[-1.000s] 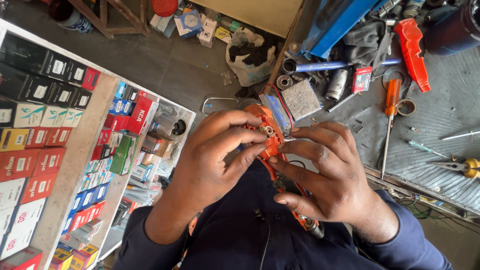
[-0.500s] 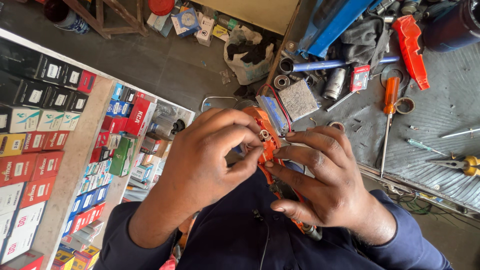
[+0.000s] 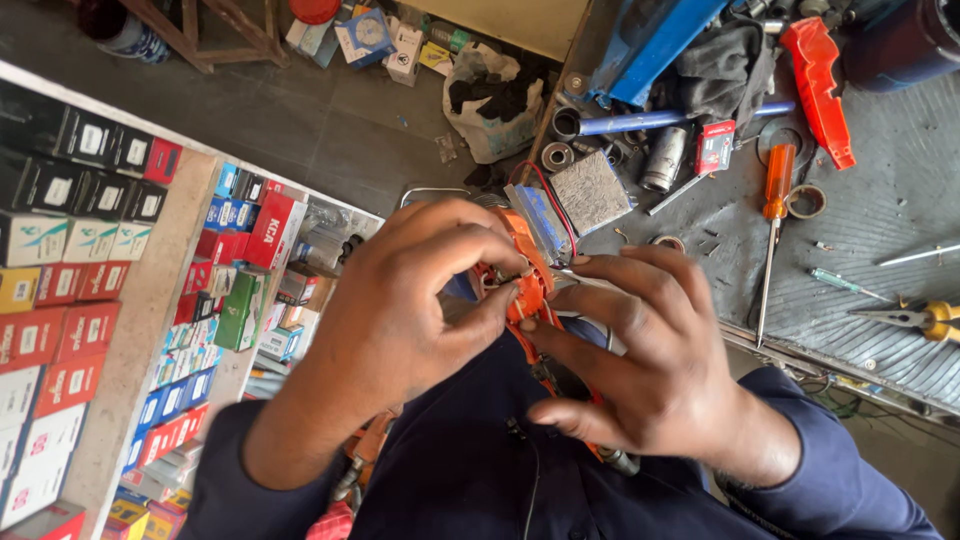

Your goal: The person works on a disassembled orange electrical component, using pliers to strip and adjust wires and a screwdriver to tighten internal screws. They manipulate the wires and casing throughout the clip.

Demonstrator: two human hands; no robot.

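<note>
Both my hands close around a small orange plastic part (image 3: pixel 528 285) with metal bits, held close to my chest over dark blue clothing. My left hand (image 3: pixel 400 310) curls over it from the left, thumb and fingertips pinching its upper end. My right hand (image 3: pixel 640 360) grips it from the right and below, with fingers wrapped across the orange body. Red and black wires (image 3: pixel 545 190) run from its top. Most of the part is hidden by my fingers.
A grey ribbed workbench (image 3: pixel 880 230) at right carries an orange-handled screwdriver (image 3: pixel 772 225), yellow-handled pliers (image 3: pixel 915 318), a red tool housing (image 3: pixel 820 85), a blue pipe (image 3: pixel 660 120) and metal bearings. At left, a display counter (image 3: pixel 140 300) holds several rows of coloured boxes.
My hands with the orange part have stayed together and shifted slightly; the fingers have regripped, with my left thumb now pressing nearer the part's middle.
</note>
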